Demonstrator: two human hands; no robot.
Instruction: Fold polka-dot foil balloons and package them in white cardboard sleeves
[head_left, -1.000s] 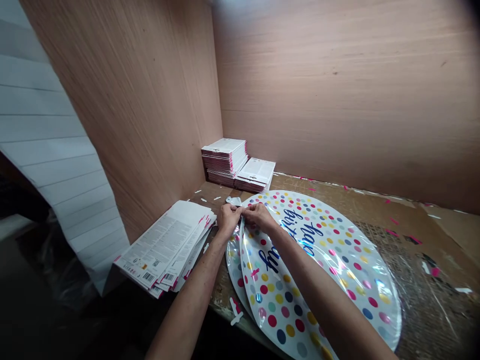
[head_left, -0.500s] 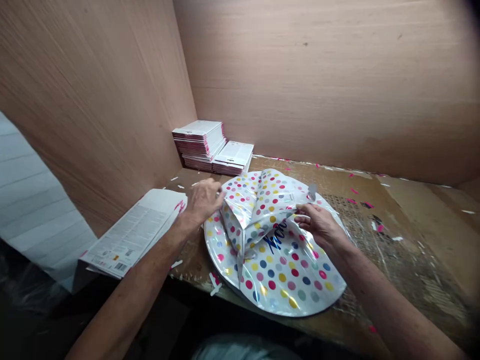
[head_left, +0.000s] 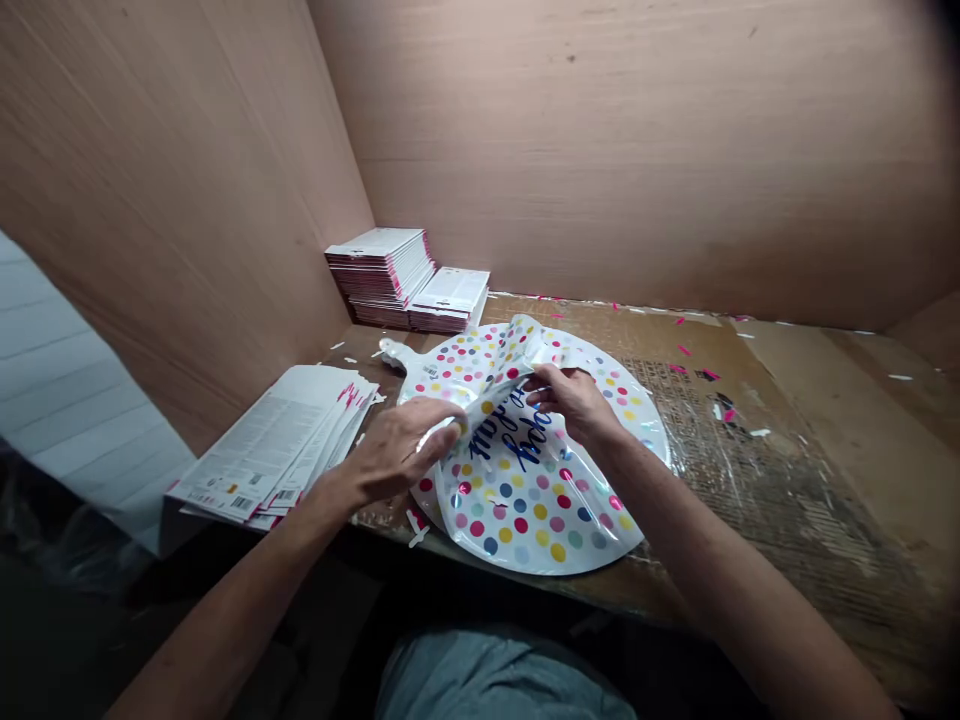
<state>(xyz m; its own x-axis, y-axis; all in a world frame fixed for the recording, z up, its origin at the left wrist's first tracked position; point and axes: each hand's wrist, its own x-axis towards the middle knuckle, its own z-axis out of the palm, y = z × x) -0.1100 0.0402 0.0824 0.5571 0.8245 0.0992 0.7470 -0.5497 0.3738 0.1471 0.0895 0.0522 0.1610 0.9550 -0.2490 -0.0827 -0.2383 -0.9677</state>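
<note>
A round white foil balloon [head_left: 525, 515] with coloured dots and blue lettering lies flat near the front edge of the work surface. Its upper layer is partly lifted and folded across the middle. My left hand [head_left: 409, 445] pinches the fold at the balloon's left side, thumb on top. At the centre top, my right hand [head_left: 566, 395] grips the folded foil between thumb and fingers. A tail of the balloon points to the upper left, beyond my left hand. Part of the fold is hidden behind my fingers.
Printed white cards [head_left: 259, 450] lie fanned out at the left. Two stacks of cards [head_left: 379, 275] stand in the back corner against the wooden walls [head_left: 600, 150]. Pink and white scraps are scattered over the taped cardboard surface [head_left: 817, 440].
My left hand has come down onto the foil and closed on it. The fold has been drawn differently, showing more lettering, and a tail now shows at the upper left. The view has shifted slightly.
</note>
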